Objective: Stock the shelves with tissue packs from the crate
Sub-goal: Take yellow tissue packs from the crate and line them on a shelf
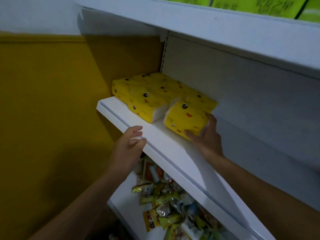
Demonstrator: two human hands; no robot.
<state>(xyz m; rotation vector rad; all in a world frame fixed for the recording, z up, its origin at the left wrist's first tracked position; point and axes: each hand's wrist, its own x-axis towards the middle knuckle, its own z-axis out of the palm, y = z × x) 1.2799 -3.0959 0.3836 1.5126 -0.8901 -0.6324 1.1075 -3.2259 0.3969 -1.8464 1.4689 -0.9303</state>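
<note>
On the white metal shelf (166, 148), the right hand (206, 141) grips a yellow plastic-wrapped tissue pack printed with cartoon faces (186, 118). The thumb lies along the pack's near edge and the fingers curl round its right end. The pack lies flat on the shelf board, at the front right of a cluster of matching yellow tissue packs (147, 96) that reaches back to the rear panel. The left hand (129, 144) is at the shelf's front lip, its fingers loosely curled and holding nothing; whether it touches the lip cannot be told. A white upper shelf (207, 26) carries bright green packages (259, 6). Below, mixed foil snack packets (166, 196) lie heaped on a lower shelf, and a mustard-yellow wall (43, 101) stands to the left.
</note>
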